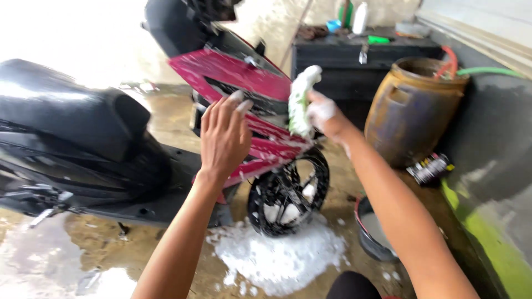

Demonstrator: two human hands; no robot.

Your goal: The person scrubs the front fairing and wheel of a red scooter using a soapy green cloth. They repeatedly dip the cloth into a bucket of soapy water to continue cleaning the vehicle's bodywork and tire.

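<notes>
Right hand (323, 112), its grip clamped on a soapy sponge (300, 99), presses it against the scooter's red panel (244, 75). Left hand (223, 135), fingers apart, rests flat on the panel, seemingly for bracing. Foam (280, 257) lies below the wheel (288, 191).

Daylight glare blows out the upper left; the whole picture is motion-blurred.
</notes>
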